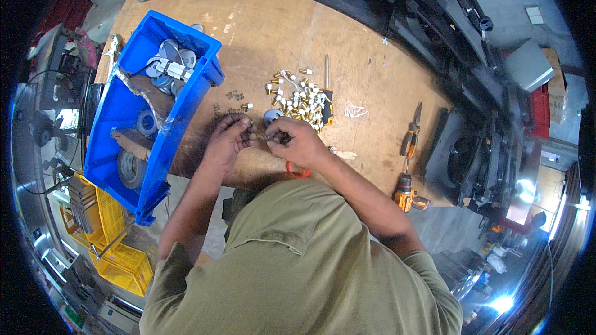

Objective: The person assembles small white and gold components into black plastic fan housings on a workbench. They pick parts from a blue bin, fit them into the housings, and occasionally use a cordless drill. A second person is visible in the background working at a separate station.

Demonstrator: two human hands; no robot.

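Note:
Close together at the near edge of the wooden table, both my hands are closed with fingers curled. My left hand (228,141) pinches with thumb and forefinger; whatever it holds is too small to name. My right hand (297,141) is curled opposite it, its fingertips round something small and dark that I cannot make out. Just beyond the right hand lies a pile of small brass fittings with white ends (304,100). Small dark metal pieces (234,95) are scattered beyond the left hand. A grey disc (272,115) lies between the hands and the pile.
To the left stands a blue bin (104,125) holding grey wheels and discs. A screwdriver (328,74) lies beside the pile, white string (355,110) to its right. Pliers (411,133) and an orange power drill (406,197) lie farther right. Black panels (403,25) line the far right edge.

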